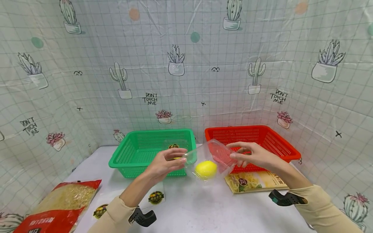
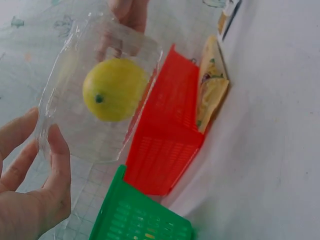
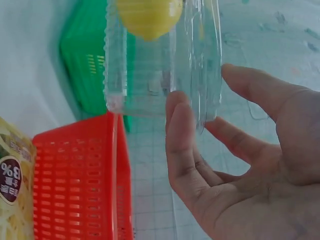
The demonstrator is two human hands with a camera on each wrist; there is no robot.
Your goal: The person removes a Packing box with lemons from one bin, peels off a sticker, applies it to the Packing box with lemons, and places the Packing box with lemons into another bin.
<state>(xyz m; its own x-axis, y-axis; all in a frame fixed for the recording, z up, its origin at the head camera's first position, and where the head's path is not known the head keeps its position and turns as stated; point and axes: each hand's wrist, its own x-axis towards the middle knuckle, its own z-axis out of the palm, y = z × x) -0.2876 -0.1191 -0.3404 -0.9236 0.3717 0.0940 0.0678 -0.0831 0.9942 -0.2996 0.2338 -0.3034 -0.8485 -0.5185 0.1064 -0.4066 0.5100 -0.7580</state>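
Observation:
A clear plastic box (image 1: 220, 154) with a yellow lemon (image 1: 206, 169) inside is held up, tilted, in front of the two baskets. My left hand (image 1: 166, 162) pinches its left edge between thumb and fingers; the left wrist view shows the fingertips on the rim. On the opposite side, my right hand (image 1: 254, 156) grips the box edge, thumb on one face and fingers on the other in the right wrist view. The lemon (image 2: 116, 90) lies loose within the box, touched by neither hand. Whether the lid is fully closed I cannot tell.
Behind the left hand stands a green basket (image 1: 116, 158) with a labelled clear box (image 1: 174, 146) in it. A red basket (image 1: 279, 139) is at right, a yellow food packet (image 1: 256, 182) before it. A red-ended packet (image 1: 67, 200) and labelled clear packaging (image 1: 156, 197) lie left.

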